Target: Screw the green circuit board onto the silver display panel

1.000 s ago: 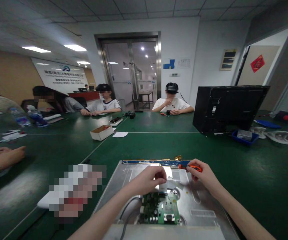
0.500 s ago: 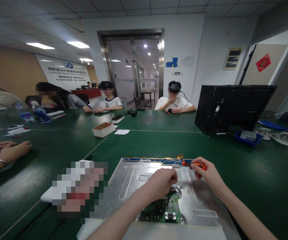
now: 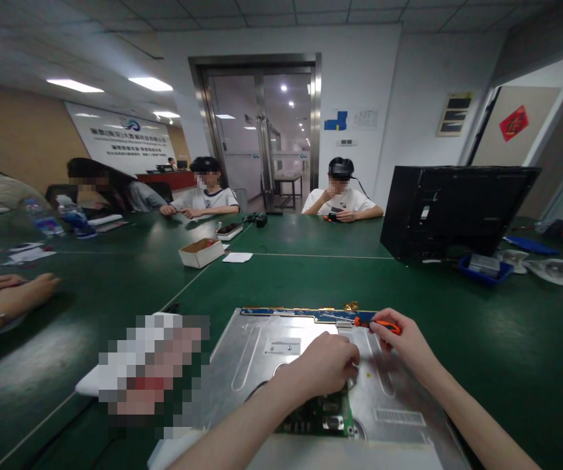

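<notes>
A flat silver metal panel point(image 3: 249, 372) lies before me, with a green circuit board point(image 3: 330, 418) on its near part and a narrow blue circuit strip point(image 3: 281, 314) along its far edge. My right hand point(image 3: 401, 336) grips a screwdriver point(image 3: 389, 326) by its orange-and-black handle; the thin shaft points left along the blue strip. Over the middle of the panel, just beyond the green board, my left hand point(image 3: 327, 365) is closed with curled fingers. Whatever those fingertips hold is hidden beneath the hand.
A black monitor point(image 3: 452, 209) stands at the right, beside a blue tray point(image 3: 486, 269). Ahead sits a small open box point(image 3: 201, 253) near a white paper point(image 3: 237, 258). Another person's hands point(image 3: 21, 297) rest at the left. People sit across the green table point(image 3: 310, 277).
My left hand has shifted a little to the right and towards me, uncovering more of the panel's label. The right hand and screwdriver stay almost in place.
</notes>
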`<state>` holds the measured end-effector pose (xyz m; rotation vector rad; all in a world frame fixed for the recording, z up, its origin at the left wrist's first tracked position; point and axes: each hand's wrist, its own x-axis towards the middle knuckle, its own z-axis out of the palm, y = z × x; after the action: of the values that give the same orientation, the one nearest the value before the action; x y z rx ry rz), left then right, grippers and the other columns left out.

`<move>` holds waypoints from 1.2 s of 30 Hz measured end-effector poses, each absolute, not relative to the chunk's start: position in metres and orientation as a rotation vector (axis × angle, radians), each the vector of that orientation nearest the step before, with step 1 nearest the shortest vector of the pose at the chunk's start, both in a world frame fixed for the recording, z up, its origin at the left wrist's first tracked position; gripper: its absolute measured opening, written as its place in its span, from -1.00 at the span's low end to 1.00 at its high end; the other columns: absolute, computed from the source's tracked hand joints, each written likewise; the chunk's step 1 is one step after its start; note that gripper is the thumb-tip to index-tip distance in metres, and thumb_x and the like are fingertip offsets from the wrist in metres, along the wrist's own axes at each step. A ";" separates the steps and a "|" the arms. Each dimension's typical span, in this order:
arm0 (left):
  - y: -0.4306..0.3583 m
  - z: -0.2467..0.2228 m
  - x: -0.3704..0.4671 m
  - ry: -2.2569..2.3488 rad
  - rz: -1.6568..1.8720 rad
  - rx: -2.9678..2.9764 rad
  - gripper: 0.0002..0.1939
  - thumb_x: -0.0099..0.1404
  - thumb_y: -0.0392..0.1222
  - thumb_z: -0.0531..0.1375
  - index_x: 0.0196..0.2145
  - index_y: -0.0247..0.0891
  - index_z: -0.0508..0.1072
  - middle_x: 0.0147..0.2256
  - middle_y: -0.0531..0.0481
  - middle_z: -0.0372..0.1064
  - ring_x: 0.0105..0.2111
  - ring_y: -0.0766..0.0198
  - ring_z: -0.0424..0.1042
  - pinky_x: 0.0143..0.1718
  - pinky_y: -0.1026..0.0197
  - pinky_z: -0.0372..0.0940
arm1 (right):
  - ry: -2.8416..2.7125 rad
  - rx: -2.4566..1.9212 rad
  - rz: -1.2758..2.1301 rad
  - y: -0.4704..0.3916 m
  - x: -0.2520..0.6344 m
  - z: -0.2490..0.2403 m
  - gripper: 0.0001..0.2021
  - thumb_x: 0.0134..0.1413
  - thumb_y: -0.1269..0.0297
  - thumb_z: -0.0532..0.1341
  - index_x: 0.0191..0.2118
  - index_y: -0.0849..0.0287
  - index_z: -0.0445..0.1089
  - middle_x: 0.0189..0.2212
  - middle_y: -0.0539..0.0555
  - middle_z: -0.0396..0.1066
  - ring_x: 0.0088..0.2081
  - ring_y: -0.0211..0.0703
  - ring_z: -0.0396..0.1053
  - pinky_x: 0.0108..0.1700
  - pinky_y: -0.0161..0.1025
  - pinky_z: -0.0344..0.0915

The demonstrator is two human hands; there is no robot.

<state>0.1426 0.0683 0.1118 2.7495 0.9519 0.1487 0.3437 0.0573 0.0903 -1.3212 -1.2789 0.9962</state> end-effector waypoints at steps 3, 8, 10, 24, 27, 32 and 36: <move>0.073 0.109 0.151 0.946 0.081 2.749 -0.94 0.28 -0.30 0.26 -0.31 -0.23 0.56 -0.30 -0.07 0.55 -0.28 0.12 0.51 -0.30 0.22 0.25 | -1.281 -1.318 0.995 0.057 0.344 0.091 -0.61 -0.18 -0.07 0.39 -0.38 0.14 0.39 -0.65 -0.10 0.32 -0.64 -0.28 0.26 -0.57 -0.31 0.22; 0.077 0.108 0.148 0.948 0.137 2.687 -0.84 0.29 -0.41 0.18 -0.24 -0.26 0.54 -0.20 -0.09 0.53 -0.21 0.14 0.49 -0.25 0.24 0.26 | -1.286 -1.312 0.993 0.056 0.343 0.095 -0.62 -0.18 -0.06 0.40 -0.39 0.14 0.39 -0.67 -0.12 0.31 -0.65 -0.28 0.26 -0.57 -0.31 0.22; 0.076 0.110 0.141 0.942 0.217 2.642 -0.81 0.31 -0.43 0.15 -0.22 -0.27 0.53 -0.17 -0.09 0.51 -0.19 0.16 0.47 -0.22 0.26 0.25 | -1.284 -1.308 0.993 0.056 0.343 0.096 -0.61 -0.18 -0.07 0.40 -0.40 0.14 0.39 -0.69 -0.14 0.26 -0.65 -0.28 0.25 -0.58 -0.32 0.22; 0.061 0.114 0.120 1.080 0.375 2.442 -0.89 0.29 -0.38 0.22 -0.28 -0.26 0.54 -0.32 -0.01 0.52 -0.32 0.23 0.43 -0.28 0.27 0.19 | -1.283 -1.323 0.978 0.053 0.339 0.095 -0.59 -0.19 -0.10 0.40 -0.40 0.15 0.40 -0.67 -0.13 0.26 -0.64 -0.28 0.25 -0.57 -0.31 0.21; 0.060 0.108 0.120 1.087 0.397 2.455 -0.86 0.27 -0.37 0.25 -0.23 -0.24 0.55 -0.30 -0.01 0.54 -0.30 0.20 0.46 -0.23 0.24 0.21 | -1.289 -1.331 0.986 0.053 0.339 0.095 -0.60 -0.19 -0.09 0.39 -0.40 0.14 0.39 -0.68 -0.14 0.24 -0.64 -0.28 0.25 -0.57 -0.31 0.20; 0.063 0.101 0.119 1.055 0.408 2.489 -0.91 0.26 -0.38 0.28 -0.33 -0.23 0.57 -0.35 0.02 0.54 -0.32 0.21 0.48 -0.19 0.22 0.24 | -1.292 -1.344 0.997 0.052 0.338 0.098 -0.61 -0.19 -0.09 0.38 -0.40 0.14 0.39 -0.68 -0.14 0.25 -0.64 -0.27 0.25 -0.56 -0.30 0.21; 0.064 0.096 0.119 0.991 0.401 2.542 -0.96 0.25 -0.33 0.32 -0.33 -0.23 0.59 -0.34 0.00 0.55 -0.29 0.18 0.48 -0.19 0.20 0.24 | -1.288 -1.353 1.003 0.051 0.335 0.102 -0.60 -0.22 -0.10 0.38 -0.41 0.14 0.39 -0.67 -0.12 0.28 -0.64 -0.28 0.25 -0.56 -0.30 0.20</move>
<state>0.1192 0.0640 0.0957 2.5418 0.9905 0.4013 0.3352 0.0509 0.1017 -1.3533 -1.2882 1.0031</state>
